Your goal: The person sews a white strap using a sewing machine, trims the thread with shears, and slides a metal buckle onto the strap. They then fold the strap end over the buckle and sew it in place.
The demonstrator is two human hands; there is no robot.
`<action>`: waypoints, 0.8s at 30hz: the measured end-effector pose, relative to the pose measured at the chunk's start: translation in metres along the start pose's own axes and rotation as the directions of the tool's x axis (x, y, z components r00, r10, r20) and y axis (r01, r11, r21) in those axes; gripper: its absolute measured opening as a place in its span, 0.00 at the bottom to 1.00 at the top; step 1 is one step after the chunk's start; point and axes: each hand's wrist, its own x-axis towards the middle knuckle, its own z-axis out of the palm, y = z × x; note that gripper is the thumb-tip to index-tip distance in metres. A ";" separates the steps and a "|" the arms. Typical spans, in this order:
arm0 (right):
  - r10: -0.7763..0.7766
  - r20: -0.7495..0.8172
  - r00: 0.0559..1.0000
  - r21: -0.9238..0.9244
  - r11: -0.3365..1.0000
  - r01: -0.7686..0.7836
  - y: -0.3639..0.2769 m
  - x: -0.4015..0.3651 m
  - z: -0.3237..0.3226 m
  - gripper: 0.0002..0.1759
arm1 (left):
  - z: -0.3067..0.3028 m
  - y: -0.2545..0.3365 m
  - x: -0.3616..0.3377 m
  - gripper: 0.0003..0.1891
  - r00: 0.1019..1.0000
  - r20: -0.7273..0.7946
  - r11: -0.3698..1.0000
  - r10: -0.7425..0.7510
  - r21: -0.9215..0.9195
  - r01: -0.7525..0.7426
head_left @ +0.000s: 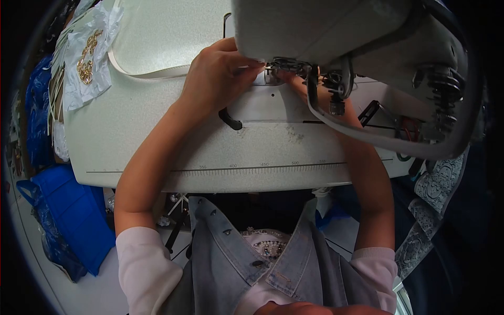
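A sewing machine (pixel 315 26) stands over its pale bed, its head covering the upper right of the head view. At the presser foot (pixel 271 73), my left hand (pixel 218 71) has its thumb and fingers pinched together. A narrow white strap (pixel 152 74) comes in from the left and passes behind that hand; its end at the fingertips is too small to make out clearly. My right hand (pixel 299 86) reaches in from the other side of the presser foot. Machine parts and a curved grey lever (pixel 357 128) hide most of its fingers.
Gold-coloured metal pieces (pixel 86 60) lie on white plastic (pixel 102 42) at the table's left. A printed ruler (pixel 233 170) runs along the front edge. Blue bags (pixel 71 215) sit below on the left, and patterned lace-like material (pixel 433 194) hangs at the right.
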 end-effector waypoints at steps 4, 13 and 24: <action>0.018 0.096 0.995 0.033 0.999 -0.022 -0.024 -0.012 -0.026 0.18 | -0.005 0.006 0.000 0.04 0.999 0.026 1.000 -0.021 -0.023 0.021; -0.134 -0.704 0.697 -0.459 0.836 -0.303 0.094 -0.119 -0.407 0.29 | -0.003 0.012 0.000 0.05 0.996 -0.080 0.998 0.046 0.049 -0.042; 0.600 -0.422 0.680 0.513 0.776 -0.366 0.398 -0.219 -0.513 0.26 | 0.004 0.008 0.002 0.02 0.981 -0.135 0.984 0.136 0.135 -0.118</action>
